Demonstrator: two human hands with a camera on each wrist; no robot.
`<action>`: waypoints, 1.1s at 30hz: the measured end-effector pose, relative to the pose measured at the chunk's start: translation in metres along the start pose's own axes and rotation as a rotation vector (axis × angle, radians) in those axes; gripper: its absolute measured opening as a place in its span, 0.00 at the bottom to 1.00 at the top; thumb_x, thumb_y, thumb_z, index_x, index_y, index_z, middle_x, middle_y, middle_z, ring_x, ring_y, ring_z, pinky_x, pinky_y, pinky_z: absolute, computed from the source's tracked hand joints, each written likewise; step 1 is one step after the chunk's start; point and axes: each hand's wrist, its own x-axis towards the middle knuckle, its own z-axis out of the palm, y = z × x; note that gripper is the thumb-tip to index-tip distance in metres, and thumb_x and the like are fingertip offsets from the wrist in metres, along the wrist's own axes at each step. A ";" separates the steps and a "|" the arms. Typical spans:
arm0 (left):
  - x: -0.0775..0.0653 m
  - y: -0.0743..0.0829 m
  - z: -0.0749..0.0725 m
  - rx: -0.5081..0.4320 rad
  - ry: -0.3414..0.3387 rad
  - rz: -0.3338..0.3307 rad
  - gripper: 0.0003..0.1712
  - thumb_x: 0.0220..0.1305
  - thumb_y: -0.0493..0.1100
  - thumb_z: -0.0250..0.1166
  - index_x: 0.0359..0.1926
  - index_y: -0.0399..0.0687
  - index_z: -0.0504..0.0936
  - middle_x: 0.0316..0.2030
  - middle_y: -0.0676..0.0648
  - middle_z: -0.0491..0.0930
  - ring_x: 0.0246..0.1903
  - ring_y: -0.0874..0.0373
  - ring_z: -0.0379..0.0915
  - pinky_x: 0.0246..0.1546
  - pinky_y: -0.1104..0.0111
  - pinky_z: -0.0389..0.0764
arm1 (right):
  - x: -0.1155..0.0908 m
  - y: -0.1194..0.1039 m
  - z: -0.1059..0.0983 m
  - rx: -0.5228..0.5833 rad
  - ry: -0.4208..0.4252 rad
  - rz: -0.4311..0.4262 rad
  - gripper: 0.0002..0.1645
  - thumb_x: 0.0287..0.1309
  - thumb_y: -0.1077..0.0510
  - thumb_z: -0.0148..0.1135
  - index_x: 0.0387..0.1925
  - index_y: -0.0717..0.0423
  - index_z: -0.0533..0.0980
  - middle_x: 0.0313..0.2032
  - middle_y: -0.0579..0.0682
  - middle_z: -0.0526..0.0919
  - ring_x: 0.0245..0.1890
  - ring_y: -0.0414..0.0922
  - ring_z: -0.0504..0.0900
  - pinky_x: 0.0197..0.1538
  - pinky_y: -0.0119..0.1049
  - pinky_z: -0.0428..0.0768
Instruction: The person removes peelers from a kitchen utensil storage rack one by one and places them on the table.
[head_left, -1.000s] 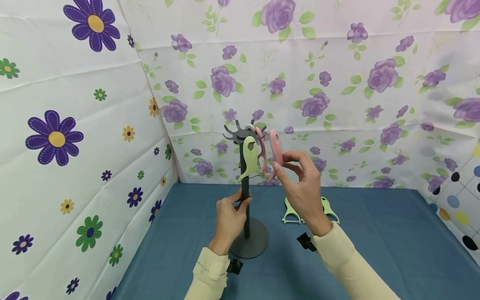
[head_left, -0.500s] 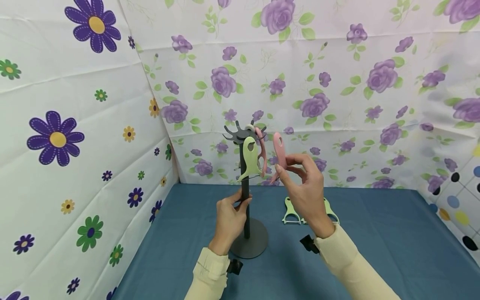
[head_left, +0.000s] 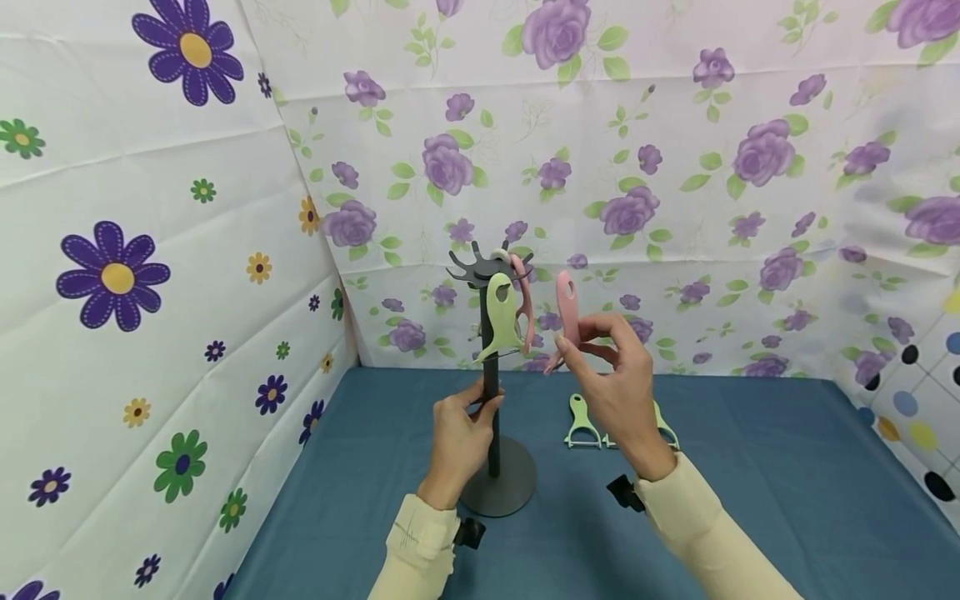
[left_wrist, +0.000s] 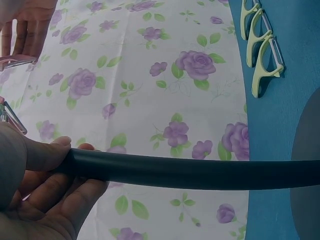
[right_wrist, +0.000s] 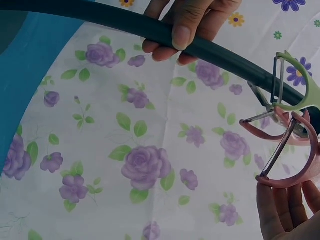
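Observation:
Between the thumb and fingers of my right hand (head_left: 626,387) is a pink peeler (head_left: 566,315), its handle end up. It is apart from the dark rack, to the right of it. My left hand (head_left: 459,437) grips the rack's upright pole (left_wrist: 190,171) below the hooks. A green peeler (head_left: 501,321) hangs at the front of the hooked top (head_left: 468,271), with another pink peeler (head_left: 527,304) close beside it. Behind them shows a pale handle loop (head_left: 498,252); the rest of that piece is mostly hidden. The right wrist view shows the held peeler's blade (right_wrist: 279,150).
Several green peelers (left_wrist: 256,80) lie in a row on the blue tabletop (head_left: 750,483), partly hidden by my right hand in the head view. The rack's round base (head_left: 517,483) stands on the table. Flowered cloth walls (head_left: 675,275) rise behind and at the left.
My right hand has drawn the pink peeler slightly right and down, away from the rack. The left hand stays on the pole, and the hanging peelers look unmoved.

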 end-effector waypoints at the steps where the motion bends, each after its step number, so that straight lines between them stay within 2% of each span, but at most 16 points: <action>1: 0.000 0.000 0.000 -0.003 -0.002 0.000 0.16 0.71 0.36 0.65 0.58 0.45 0.85 0.46 0.40 0.89 0.49 0.51 0.87 0.50 0.60 0.88 | -0.001 0.001 0.000 -0.003 -0.001 0.002 0.15 0.63 0.61 0.71 0.50 0.57 0.80 0.44 0.51 0.81 0.45 0.39 0.80 0.52 0.28 0.85; 11: -0.003 0.000 0.000 -0.014 0.000 0.007 0.14 0.70 0.35 0.66 0.55 0.45 0.87 0.46 0.42 0.89 0.50 0.50 0.87 0.50 0.61 0.88 | -0.008 0.008 -0.004 -0.043 0.002 0.034 0.15 0.63 0.58 0.72 0.50 0.55 0.81 0.43 0.49 0.82 0.45 0.37 0.81 0.50 0.28 0.86; 24: -0.002 0.000 0.000 -0.008 -0.012 -0.005 0.14 0.71 0.36 0.65 0.55 0.46 0.87 0.46 0.42 0.89 0.50 0.52 0.87 0.50 0.62 0.88 | -0.017 0.020 -0.016 -0.076 0.008 0.054 0.15 0.63 0.59 0.72 0.50 0.55 0.81 0.44 0.50 0.83 0.45 0.34 0.80 0.50 0.25 0.83; 33: 0.000 0.001 0.000 0.003 -0.004 -0.001 0.15 0.71 0.37 0.65 0.56 0.46 0.86 0.47 0.42 0.89 0.51 0.49 0.86 0.50 0.59 0.88 | -0.022 0.026 -0.024 -0.098 0.015 0.064 0.14 0.63 0.59 0.72 0.49 0.54 0.81 0.44 0.49 0.83 0.46 0.34 0.80 0.50 0.24 0.83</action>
